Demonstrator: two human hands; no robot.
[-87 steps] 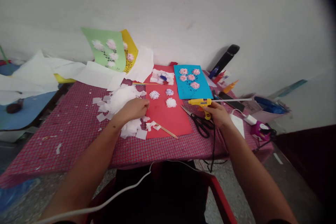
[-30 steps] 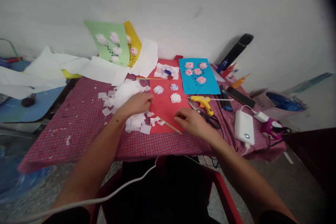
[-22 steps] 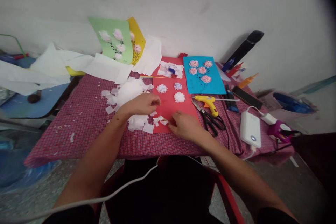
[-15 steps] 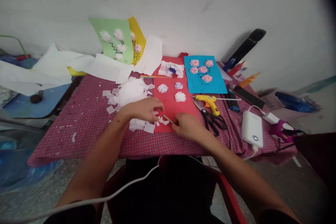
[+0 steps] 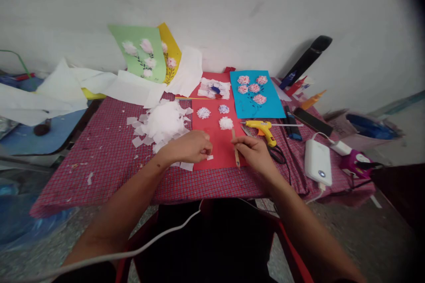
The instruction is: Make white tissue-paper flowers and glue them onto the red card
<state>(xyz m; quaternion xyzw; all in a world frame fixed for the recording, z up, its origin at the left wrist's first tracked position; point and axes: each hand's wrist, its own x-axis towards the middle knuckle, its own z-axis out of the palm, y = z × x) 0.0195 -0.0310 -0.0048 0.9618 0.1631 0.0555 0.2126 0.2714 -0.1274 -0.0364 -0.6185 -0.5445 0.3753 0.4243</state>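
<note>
My left hand (image 5: 195, 147) rests on the red paper (image 5: 219, 146) with its fingers curled together. A small white paper scrap (image 5: 210, 157) shows at its fingertips; whatever else lies under the fingers is hidden. Between thumb and fingers, my right hand (image 5: 254, 150) pinches a slim wooden stick (image 5: 237, 155), its dark-tipped end toward me. A white ruffled paper flower (image 5: 226, 123) and two blue-speckled ones, one on the left (image 5: 203, 112) and one on the right (image 5: 224, 108), sit above on the red paper. Beside my left hand is a heap of white paper squares (image 5: 165, 120).
On the right lie a yellow glue gun (image 5: 260, 128), black-handled scissors (image 5: 277, 154) partly covered, a white power bank (image 5: 318, 162) and a blue card with pink flowers (image 5: 257, 106). A green flower card (image 5: 139, 51) leans on the wall. A white cable (image 5: 166, 232) crosses in front.
My right hand has moved right and turned the stick nearly upright in view. My left hand has shifted slightly right and closed where loose scraps lay; most are no longer visible.
</note>
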